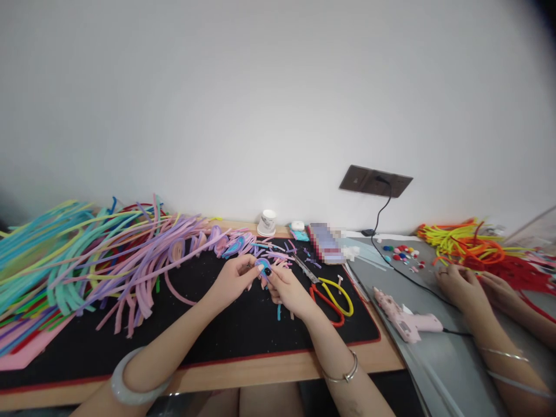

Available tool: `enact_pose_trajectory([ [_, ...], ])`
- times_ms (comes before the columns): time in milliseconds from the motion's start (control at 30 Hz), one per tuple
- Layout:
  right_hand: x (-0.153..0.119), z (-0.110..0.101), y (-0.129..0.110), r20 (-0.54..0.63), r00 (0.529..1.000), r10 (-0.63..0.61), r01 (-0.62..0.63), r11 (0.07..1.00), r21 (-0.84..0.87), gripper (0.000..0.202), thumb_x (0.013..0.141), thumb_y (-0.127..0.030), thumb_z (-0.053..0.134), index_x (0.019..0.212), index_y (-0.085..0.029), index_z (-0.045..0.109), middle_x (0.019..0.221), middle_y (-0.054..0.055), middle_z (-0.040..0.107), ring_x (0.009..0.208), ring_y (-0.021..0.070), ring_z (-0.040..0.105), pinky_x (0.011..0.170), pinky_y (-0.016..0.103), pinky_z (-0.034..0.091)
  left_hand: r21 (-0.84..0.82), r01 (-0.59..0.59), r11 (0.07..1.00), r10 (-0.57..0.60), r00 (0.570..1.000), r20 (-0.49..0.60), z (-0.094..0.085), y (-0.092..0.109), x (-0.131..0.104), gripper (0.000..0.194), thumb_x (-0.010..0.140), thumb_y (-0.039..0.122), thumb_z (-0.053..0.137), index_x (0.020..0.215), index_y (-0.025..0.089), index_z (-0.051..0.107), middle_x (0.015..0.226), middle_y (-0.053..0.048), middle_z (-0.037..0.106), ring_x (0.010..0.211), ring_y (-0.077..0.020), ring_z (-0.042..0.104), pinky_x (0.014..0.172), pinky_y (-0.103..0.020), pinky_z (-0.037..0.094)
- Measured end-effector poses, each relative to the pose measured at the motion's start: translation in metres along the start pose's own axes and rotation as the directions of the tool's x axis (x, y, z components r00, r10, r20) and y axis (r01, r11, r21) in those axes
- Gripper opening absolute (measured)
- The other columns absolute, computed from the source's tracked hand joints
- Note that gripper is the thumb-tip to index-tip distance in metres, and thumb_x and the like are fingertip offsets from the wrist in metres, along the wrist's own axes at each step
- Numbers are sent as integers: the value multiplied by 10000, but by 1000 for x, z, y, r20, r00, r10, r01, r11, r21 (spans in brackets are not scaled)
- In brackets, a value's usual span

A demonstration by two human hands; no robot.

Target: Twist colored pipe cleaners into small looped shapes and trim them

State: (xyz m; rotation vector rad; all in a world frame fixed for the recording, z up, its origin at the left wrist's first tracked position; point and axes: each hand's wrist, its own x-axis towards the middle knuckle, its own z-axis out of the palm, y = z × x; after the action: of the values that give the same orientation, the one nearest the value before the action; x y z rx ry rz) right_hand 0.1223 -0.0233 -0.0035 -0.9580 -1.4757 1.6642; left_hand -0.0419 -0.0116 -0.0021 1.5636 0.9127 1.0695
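Between my two hands is a small blue and purple coil of pipe cleaner (262, 267), held over the black mat. My left hand (237, 277) pinches it from the left side. From the right, my right hand (284, 285) grips it with thumb and fingers closed. Just beyond the hands lie rolled pink, purple and blue pipe cleaner coils (234, 242) and short cut pieces (278, 255). Scissors with yellow and red-orange handles (336, 298) rest to the right of my right hand.
Long pastel pipe cleaners (108, 255) pile up at left. A paper cup (267, 222), an earbud case (297, 226) and a phone (325, 243) stand along the back. At right are a pink glue gun (408, 318), pompoms (402, 253) and a co-worker's hands (463, 286).
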Motion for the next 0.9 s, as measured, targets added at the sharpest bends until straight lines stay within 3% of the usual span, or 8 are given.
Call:
enact_pose_trajectory([
  [233, -1, 0, -3, -7, 1000, 17, -17, 998, 66, 409, 798, -568, 565, 732, -172, 482, 531, -107, 263, 408, 31, 152, 377, 183, 135, -17, 7, 1000, -6, 1000, 31, -1, 3, 1, 265, 814, 417, 572, 773, 160, 523, 649, 31, 560, 459, -69, 454, 469, -213, 377],
  [500, -1, -2, -3, -9, 1000, 23, -23, 1000, 11, 406, 814, -571, 528, 738, -175, 479, 548, -100, 280, 408, 34, 158, 378, 186, 135, -5, 8, 1000, -7, 1000, 27, -3, 2, 0, 264, 803, 417, 571, 760, 157, 544, 640, 29, 556, 470, -74, 457, 472, -212, 381],
  [900, 0, -2, -1, -1, 1000, 9, -9, 1000, 6, 388, 829, -547, 521, 730, -174, 478, 539, -101, 275, 403, 33, 162, 377, 187, 142, 187, -57, 981, 58, 998, -2, -3, 0, -2, 254, 870, 389, 507, 770, 163, 564, 627, 32, 545, 472, -84, 478, 483, -209, 383],
])
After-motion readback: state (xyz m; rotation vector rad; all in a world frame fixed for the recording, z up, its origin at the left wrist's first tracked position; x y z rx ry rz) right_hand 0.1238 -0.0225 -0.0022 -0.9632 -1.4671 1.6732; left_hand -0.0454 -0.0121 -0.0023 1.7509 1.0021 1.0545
